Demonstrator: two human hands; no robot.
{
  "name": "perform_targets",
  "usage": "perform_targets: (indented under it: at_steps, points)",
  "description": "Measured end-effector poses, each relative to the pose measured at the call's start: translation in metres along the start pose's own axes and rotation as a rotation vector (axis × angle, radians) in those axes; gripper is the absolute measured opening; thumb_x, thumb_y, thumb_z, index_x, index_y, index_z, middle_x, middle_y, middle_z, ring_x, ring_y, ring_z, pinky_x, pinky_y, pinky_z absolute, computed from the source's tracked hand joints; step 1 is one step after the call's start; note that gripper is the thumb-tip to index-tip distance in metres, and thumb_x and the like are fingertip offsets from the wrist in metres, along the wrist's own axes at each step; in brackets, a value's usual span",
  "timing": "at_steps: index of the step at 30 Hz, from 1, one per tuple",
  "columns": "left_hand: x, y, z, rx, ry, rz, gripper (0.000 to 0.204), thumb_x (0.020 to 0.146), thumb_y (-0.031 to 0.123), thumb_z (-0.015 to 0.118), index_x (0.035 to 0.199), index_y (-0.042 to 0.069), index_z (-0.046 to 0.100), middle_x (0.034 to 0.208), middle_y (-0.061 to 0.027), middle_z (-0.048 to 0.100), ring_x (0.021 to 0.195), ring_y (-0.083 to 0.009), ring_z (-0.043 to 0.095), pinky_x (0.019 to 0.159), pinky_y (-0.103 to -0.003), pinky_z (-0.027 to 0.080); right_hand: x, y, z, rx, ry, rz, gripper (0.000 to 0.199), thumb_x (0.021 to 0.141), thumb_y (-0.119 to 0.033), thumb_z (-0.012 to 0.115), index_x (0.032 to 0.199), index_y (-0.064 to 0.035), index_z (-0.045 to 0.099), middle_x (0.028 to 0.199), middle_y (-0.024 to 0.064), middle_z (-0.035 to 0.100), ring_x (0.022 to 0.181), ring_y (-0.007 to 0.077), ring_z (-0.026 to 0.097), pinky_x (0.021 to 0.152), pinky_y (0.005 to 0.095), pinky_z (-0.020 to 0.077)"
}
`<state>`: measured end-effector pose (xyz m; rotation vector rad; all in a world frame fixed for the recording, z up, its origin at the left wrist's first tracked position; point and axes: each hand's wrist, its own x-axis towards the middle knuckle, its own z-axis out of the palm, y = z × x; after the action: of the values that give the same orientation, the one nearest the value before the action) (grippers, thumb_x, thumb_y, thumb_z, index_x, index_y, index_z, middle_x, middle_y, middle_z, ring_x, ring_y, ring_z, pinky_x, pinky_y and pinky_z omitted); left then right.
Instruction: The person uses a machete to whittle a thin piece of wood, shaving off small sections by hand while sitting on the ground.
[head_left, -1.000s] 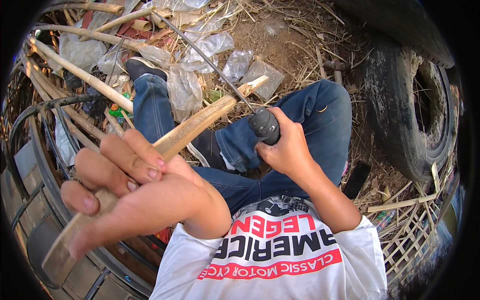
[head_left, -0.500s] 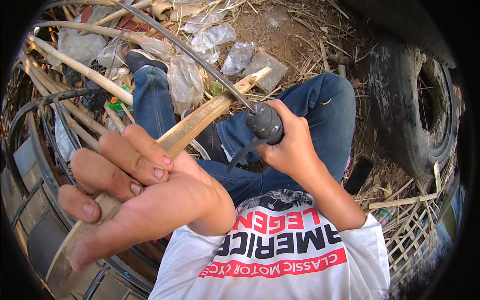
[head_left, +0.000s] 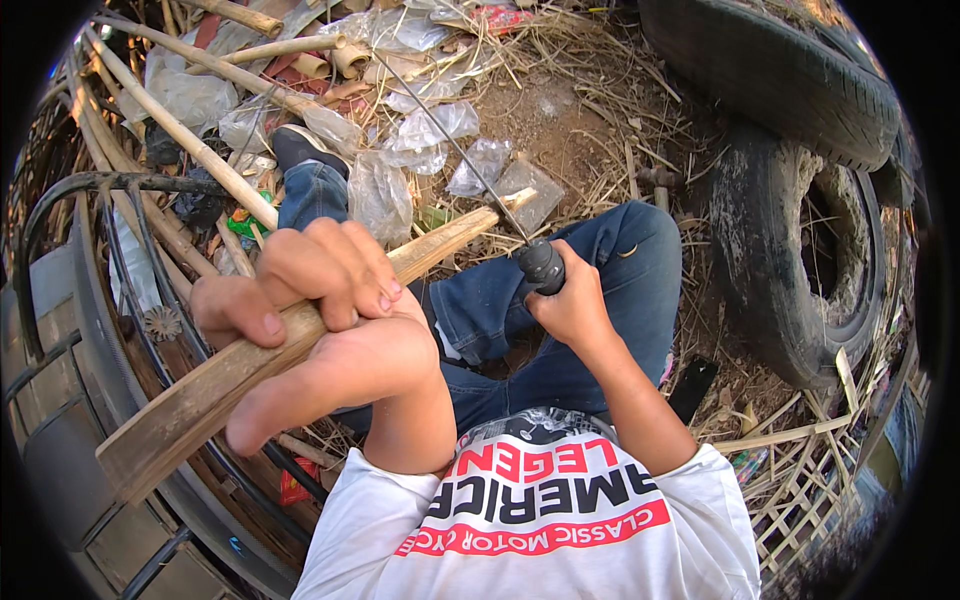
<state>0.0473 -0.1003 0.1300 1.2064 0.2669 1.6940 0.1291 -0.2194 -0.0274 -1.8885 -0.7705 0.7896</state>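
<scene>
My left hand (head_left: 345, 325) is wrapped around a long wooden slat (head_left: 430, 250), its thumb stretched along the near side. The slat's broad end (head_left: 150, 435) sticks out at the lower left, and its narrower, paler end points away toward the far middle. In my right hand (head_left: 575, 300) is the black-wrapped handle of a machete (head_left: 542, 266). Its long thin blade reaches up and to the left, crossing the slat close to the far end. Whether the blade touches the wood there I cannot tell.
Two worn tyres (head_left: 790, 250) stand at the right. Bamboo poles (head_left: 180, 125) and clear plastic bags (head_left: 380, 195) litter the far left ground. A black metal-framed object (head_left: 75, 390) is close on the left. My bent legs (head_left: 610, 290) are beneath the work, with a woven lattice (head_left: 800, 510) at lower right.
The view has shifted, so the surroundings appear lower. My left hand and the slat's broad end are farther from me. The machete has tilted, and its blade now looks thinner.
</scene>
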Motion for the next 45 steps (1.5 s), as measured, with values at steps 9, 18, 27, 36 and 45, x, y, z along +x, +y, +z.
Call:
perform_targets:
  at_steps: [9, 18, 27, 36, 45]
  points:
    - [0.017, -0.018, 0.000, -0.037, -0.290, 0.107, 0.080, 0.060, 0.084, 0.050, 0.091, 0.011, 0.040, 0.055, 0.0000, 0.039, 0.040, -0.0103, 0.036, 0.043, -0.026, 0.047, 0.003, -0.010, -0.008, 0.020, 0.009, 0.002, 0.041, 0.065, -0.006, 0.073, 0.103, 0.0012, 0.059, 0.087, 0.0216, 0.068, 0.089, 0.0382, 0.067, 0.076, 0.0398, 0.0522]
    - [0.018, 0.003, 0.014, -0.092, -0.362, -0.089, 0.072, 0.061, 0.079, 0.058, 0.075, 0.012, 0.036, 0.051, 0.0013, 0.035, 0.039, -0.0067, 0.032, 0.035, -0.019, 0.028, -0.005, -0.033, -0.018, 0.011, -0.008, -0.037, 0.045, 0.065, -0.008, 0.073, 0.106, 0.0012, 0.058, 0.089, 0.0226, 0.068, 0.088, 0.0385, 0.067, 0.077, 0.0409, 0.0520]
    - [0.012, -0.004, 0.027, 0.143, -0.268, -0.156, 0.075, 0.065, 0.083, 0.051, 0.079, 0.012, 0.033, 0.051, 0.0017, 0.030, 0.039, -0.0067, 0.026, 0.034, -0.020, 0.023, -0.008, -0.019, -0.015, 0.023, -0.019, -0.011, 0.047, 0.067, -0.008, 0.072, 0.111, 0.0011, 0.056, 0.088, 0.0254, 0.067, 0.089, 0.0399, 0.066, 0.076, 0.0407, 0.0516]
    - [0.007, -0.010, 0.023, 0.052, -0.242, -0.160, 0.091, 0.052, 0.096, 0.043, 0.080, 0.011, 0.029, 0.056, 0.0016, 0.031, 0.041, -0.0050, 0.028, 0.034, -0.017, 0.024, -0.006, -0.008, -0.017, 0.051, 0.001, -0.021, 0.040, 0.066, -0.007, 0.072, 0.103, 0.0019, 0.059, 0.089, 0.0240, 0.067, 0.090, 0.0399, 0.066, 0.076, 0.0414, 0.0517]
    - [-0.002, -0.006, 0.032, 0.001, -0.236, -0.199, 0.092, 0.049, 0.093, 0.050, 0.078, 0.008, 0.030, 0.055, 0.0012, 0.033, 0.046, -0.0043, 0.028, 0.038, -0.017, 0.023, -0.009, -0.003, -0.015, 0.080, 0.064, -0.040, 0.039, 0.063, -0.005, 0.070, 0.100, 0.0008, 0.060, 0.084, 0.0182, 0.067, 0.080, 0.0311, 0.067, 0.074, 0.0375, 0.0509]
